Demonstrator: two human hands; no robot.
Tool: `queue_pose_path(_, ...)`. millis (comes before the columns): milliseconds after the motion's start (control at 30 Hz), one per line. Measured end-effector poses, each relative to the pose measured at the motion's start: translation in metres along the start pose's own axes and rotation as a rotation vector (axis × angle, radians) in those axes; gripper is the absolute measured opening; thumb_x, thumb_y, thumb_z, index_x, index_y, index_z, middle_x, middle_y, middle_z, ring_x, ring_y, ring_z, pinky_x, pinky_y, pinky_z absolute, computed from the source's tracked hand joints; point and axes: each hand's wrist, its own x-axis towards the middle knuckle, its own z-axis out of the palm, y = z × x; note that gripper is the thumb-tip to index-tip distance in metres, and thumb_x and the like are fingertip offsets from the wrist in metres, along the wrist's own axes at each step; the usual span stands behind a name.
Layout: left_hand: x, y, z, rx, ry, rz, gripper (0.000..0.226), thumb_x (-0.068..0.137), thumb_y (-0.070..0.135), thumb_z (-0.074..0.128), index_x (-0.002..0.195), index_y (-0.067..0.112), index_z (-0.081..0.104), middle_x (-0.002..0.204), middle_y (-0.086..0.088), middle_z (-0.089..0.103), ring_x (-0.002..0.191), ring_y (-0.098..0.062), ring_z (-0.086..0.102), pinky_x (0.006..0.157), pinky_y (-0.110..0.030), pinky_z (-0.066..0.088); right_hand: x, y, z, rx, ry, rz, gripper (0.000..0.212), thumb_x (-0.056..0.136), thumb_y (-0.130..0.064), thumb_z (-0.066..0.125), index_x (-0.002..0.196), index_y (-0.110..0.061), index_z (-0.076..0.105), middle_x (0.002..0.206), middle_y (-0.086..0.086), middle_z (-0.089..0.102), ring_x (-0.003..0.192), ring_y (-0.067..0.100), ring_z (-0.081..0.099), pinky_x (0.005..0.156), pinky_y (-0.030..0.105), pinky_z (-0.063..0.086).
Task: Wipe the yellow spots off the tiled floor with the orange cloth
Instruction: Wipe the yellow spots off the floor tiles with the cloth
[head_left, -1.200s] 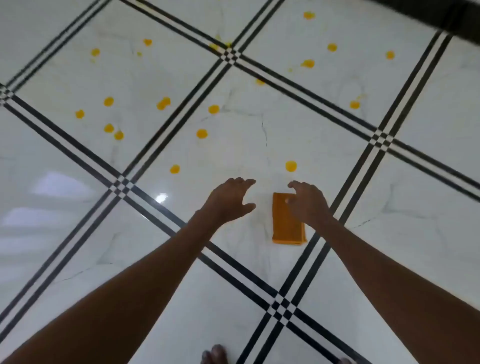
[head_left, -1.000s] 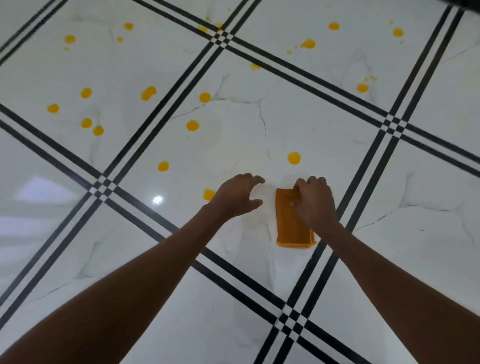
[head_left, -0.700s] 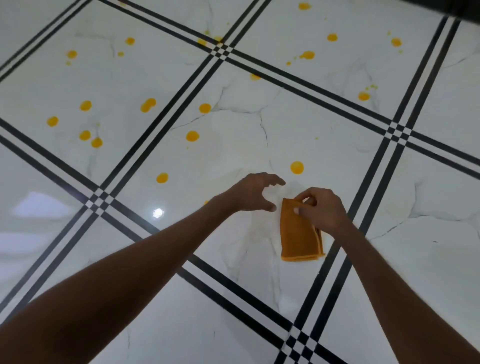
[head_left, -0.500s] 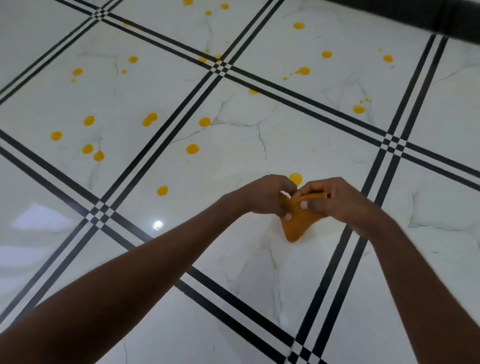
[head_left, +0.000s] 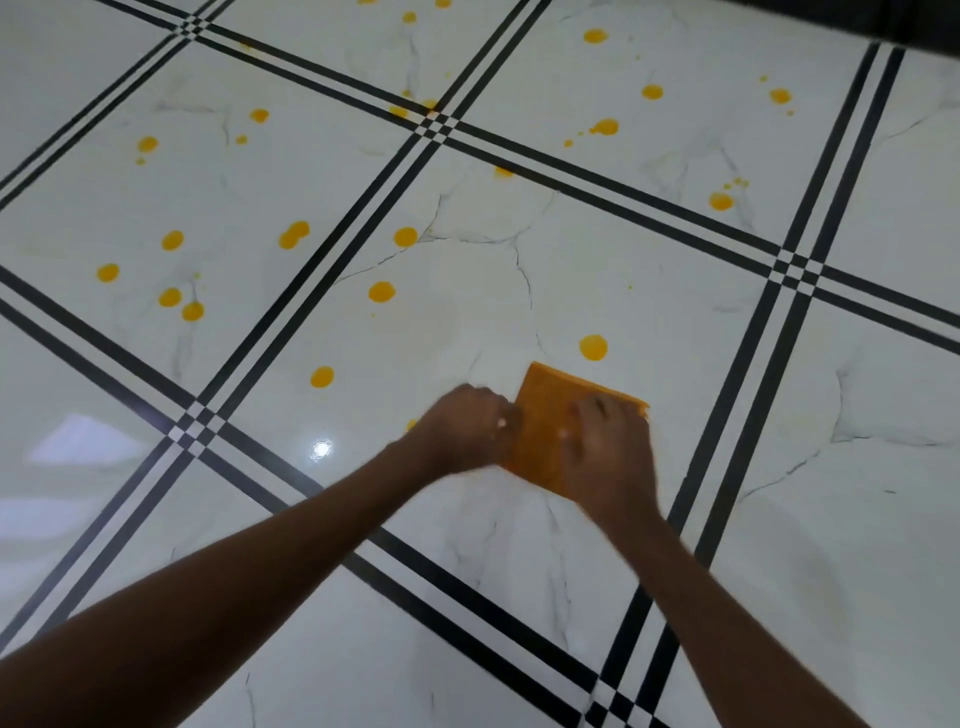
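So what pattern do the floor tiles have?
White marble-look tiles with grey veins, bordered by double black lines; head view.

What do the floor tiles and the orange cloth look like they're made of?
Floor tiles: glossy marble-look stone or ceramic, judging by grey veins and a sharp light reflection; which one is unclear. Orange cloth: soft woven fabric, matte, with a stitched-looking edge; blur hides the weave.

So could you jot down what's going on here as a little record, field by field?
Scene: white tiled floor with black lines
Tool: orange cloth, lying on the floor
Left hand: at the cloth's left edge, grip blurred
Right hand: on top of the cloth
Nearest mark: yellow spot just beyond the cloth
Other spots: many, scattered farther away
Progress: wiping not visibly done
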Motion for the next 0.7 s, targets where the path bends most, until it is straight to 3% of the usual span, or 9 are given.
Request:
queue_pose_path(67,0.014,-0.023,-0.011,0.025,0.123,-0.061,0.042,0.091,0.024,0.05,0.129,0.017,0.063,0.127,-0.009,0.067,0.117,-0.027,0.059,0.101,-0.042,0.046,0.005,-0.001,0.04,-0.132,-0.039,-0.072,0.064,0.101,-0.042,0.041,0.156,-0.009,0.037,0.163,0.025,0.033,0.151,0.046,0.03,0.12,0.06,0.029)
queue_pose_path(133,0.03,-0.045,-0.018,0.089,0.121,-0.139,0.056,0.098,0.032,0.05,0.151,0.016,0.039,0.155,-0.013,0.04,0.143,-0.03,0.036,0.114,-0.045,0.034,0.013,0.007,0.062,-0.257,-0.034,-0.146,0.076,0.102,-0.055,0.033,0.166,-0.019,0.012,0.173,0.018,0.008,0.16,0.041,0.007,0.125,0.063,0.015)
queue_pose_path(233,0.042,-0.06,-0.009,0.217,-0.017,-0.194,0.075,0.1,0.049,0.044,0.16,0.022,0.008,0.167,-0.014,0.0,0.154,-0.031,0.003,0.12,-0.047,0.018,0.006,0.027,0.062,-0.258,0.056,-0.058,0.077,0.102,-0.059,0.032,0.166,-0.025,0.007,0.174,0.012,0.003,0.16,0.039,0.002,0.126,0.063,0.007)
queue_pose_path(300,0.041,-0.065,0.005,0.271,-0.054,-0.183,0.087,0.096,0.058,0.045,0.16,0.024,-0.003,0.166,-0.014,-0.012,0.154,-0.03,-0.006,0.122,-0.047,0.013,-0.012,0.035,0.059,-0.196,0.137,0.207,0.076,0.102,-0.057,0.033,0.166,-0.025,0.007,0.174,0.013,0.006,0.159,0.041,0.005,0.125,0.065,0.008)
queue_pose_path(367,0.04,-0.069,0.008,0.268,-0.045,-0.165,0.092,0.093,0.063,0.046,0.159,0.026,-0.007,0.166,-0.012,-0.016,0.154,-0.028,-0.009,0.123,-0.046,0.011,-0.026,0.03,0.061,-0.141,0.199,0.447,0.077,0.101,-0.056,0.031,0.166,-0.023,0.007,0.173,0.017,0.007,0.158,0.045,0.006,0.124,0.067,0.008)
queue_pose_path(433,0.041,-0.075,0.005,0.247,-0.034,-0.143,0.095,0.091,0.064,0.05,0.159,0.029,-0.006,0.166,-0.01,-0.016,0.154,-0.026,-0.008,0.122,-0.044,0.012,-0.013,0.02,0.061,-0.115,0.246,0.496,0.078,0.099,-0.055,0.031,0.166,-0.021,0.008,0.172,0.02,0.008,0.157,0.048,0.007,0.123,0.069,0.006)
queue_pose_path(600,0.042,-0.083,0.001,0.22,-0.005,-0.124,0.099,0.086,0.066,0.057,0.159,0.034,-0.002,0.167,-0.005,-0.01,0.155,-0.023,-0.003,0.121,-0.042,0.018,0.125,0.048,0.027,-0.284,0.043,-0.128,0.076,0.097,-0.061,0.03,0.165,-0.028,0.018,0.172,0.014,0.017,0.157,0.044,0.017,0.124,0.067,0.012)
queue_pose_path(633,0.042,-0.083,0.002,0.211,0.009,-0.121,0.1,0.085,0.067,0.058,0.159,0.034,-0.001,0.168,-0.004,-0.008,0.155,-0.022,-0.002,0.121,-0.042,0.019,0.147,0.068,0.015,-0.318,0.066,-0.147,0.076,0.097,-0.062,0.027,0.164,-0.028,0.02,0.172,0.014,0.018,0.156,0.043,0.019,0.123,0.067,0.016)
queue_pose_path(700,0.042,-0.084,0.002,0.205,0.023,-0.122,0.101,0.083,0.068,0.058,0.159,0.035,0.0,0.168,-0.004,-0.007,0.155,-0.022,-0.001,0.121,-0.042,0.019,0.154,0.1,-0.004,-0.311,0.159,0.009,0.076,0.098,-0.064,0.021,0.165,-0.028,0.017,0.171,0.014,0.019,0.156,0.043,0.02,0.122,0.066,0.018)
